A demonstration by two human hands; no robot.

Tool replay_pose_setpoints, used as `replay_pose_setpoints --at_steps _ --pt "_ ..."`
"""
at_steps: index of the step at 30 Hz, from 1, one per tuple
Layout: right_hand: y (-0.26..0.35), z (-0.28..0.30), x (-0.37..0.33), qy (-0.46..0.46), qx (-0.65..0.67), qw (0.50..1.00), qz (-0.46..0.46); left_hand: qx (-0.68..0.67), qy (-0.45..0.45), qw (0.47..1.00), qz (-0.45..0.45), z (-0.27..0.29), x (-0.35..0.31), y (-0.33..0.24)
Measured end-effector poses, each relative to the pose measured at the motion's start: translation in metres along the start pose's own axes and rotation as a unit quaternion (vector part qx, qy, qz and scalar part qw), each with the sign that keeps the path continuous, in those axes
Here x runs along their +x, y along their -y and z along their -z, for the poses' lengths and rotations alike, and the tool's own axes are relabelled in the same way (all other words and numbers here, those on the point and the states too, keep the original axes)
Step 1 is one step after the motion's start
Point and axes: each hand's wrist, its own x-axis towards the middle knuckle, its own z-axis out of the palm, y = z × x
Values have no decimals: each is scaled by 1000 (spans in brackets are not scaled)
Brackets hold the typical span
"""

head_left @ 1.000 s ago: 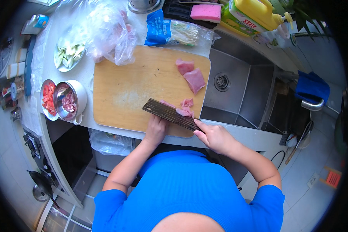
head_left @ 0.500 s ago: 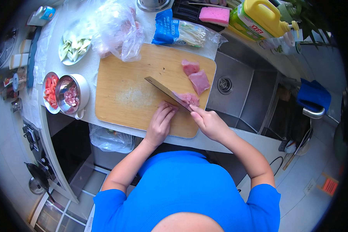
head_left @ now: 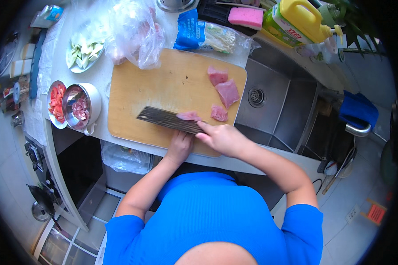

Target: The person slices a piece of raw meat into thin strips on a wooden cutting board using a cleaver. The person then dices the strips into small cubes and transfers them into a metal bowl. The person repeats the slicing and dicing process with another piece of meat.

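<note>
My right hand (head_left: 223,138) is closed around the handle of a cleaver (head_left: 166,118), its broad dark blade tilted to show its flat side above the wooden cutting board (head_left: 139,79). My left hand (head_left: 180,145) is on the board's near part, fingers together, their tips hidden under the blade. Whatever they press on is out of sight. A thin pink slice of raw meat (head_left: 189,115) lies at the blade's far edge, partly on it or just behind it. To the right sit a small chunk of meat (head_left: 219,113) and two larger ones, a middle block (head_left: 227,93) and a far block (head_left: 217,75).
Left of the board stand a metal-lined white cup (head_left: 91,99) with diced meat, a dish of red pieces (head_left: 56,104) and a plate of pale green slices (head_left: 82,59). A plastic bag (head_left: 137,37) and packaged mushrooms (head_left: 208,36) lie behind. The sink (head_left: 274,99) is right.
The cleaver has swung leftward and turned its flat side up, now covering my left fingertips and the meat they held. A slice has come away from the small chunk, left of it.
</note>
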Motion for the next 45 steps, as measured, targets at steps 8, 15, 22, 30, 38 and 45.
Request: replay_pose_setpoints --at_steps 8,15,22,30,38,45 --pt "-19 23 -43 -50 226 963 -136 26 -73 987 142 18 23 -19" --pt "-9 34 -75 -80 367 905 -200 42 106 992 53 24 56 -3" --pt "-12 8 -87 -124 332 917 -183 66 64 994 -57 43 91 16" --pt "0 -21 -80 -151 347 899 -223 -35 92 990 -102 38 57 21" --pt "26 -30 -76 -195 172 952 -159 24 125 980 -150 33 63 42" --pt "35 -26 -78 -143 162 952 -217 41 122 982 -138 27 61 42"
